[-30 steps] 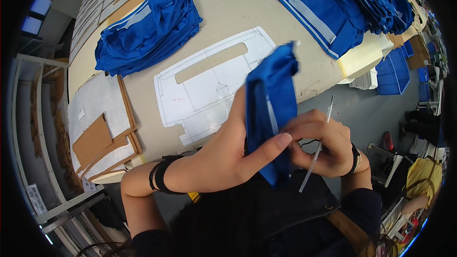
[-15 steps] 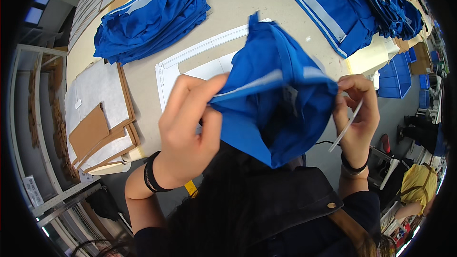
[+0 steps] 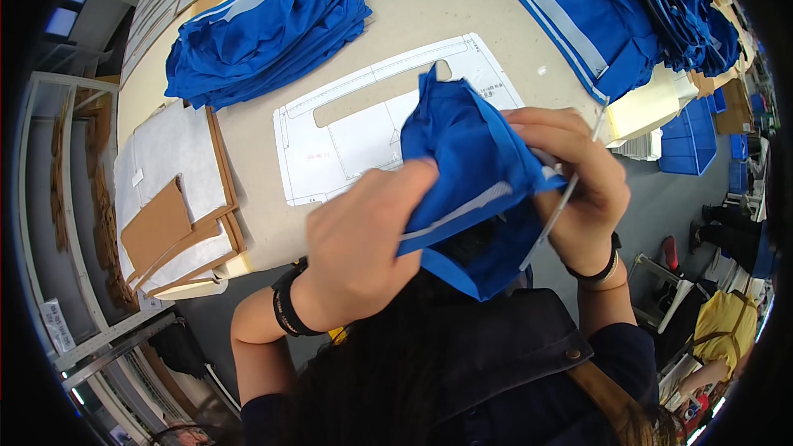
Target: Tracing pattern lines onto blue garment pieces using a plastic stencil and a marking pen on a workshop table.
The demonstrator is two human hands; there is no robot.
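Note:
A blue fabric piece with a pale grey stripe [image 3: 467,157], sewn like a pouch with its opening toward me, is held up between my hands. My left hand [image 3: 359,239] is closed on its left edge, thumb and fingers pinching the cloth. On the other edge, my right hand [image 3: 586,190] grips the cloth, and a thin whitish stick [image 3: 547,235] also sticks out across its fingers. Behind the cloth, a white flat template [image 3: 301,161] with printed lines and a cut-out slot lies on the table, partly covered from view.
Folded blue garments [image 3: 273,33] are heaped at the far left, and more blue garments [image 3: 578,25] at the far right. Brown cardboard patterns [image 3: 157,223] lie at the table's left edge. A blue bin [image 3: 690,136] stands beyond the table's right side; a person in yellow [image 3: 723,326] is farther right.
My hands have come closer together, and the opening of the blue fabric has narrowed. The left hand moved right and toward me; more of the template shows.

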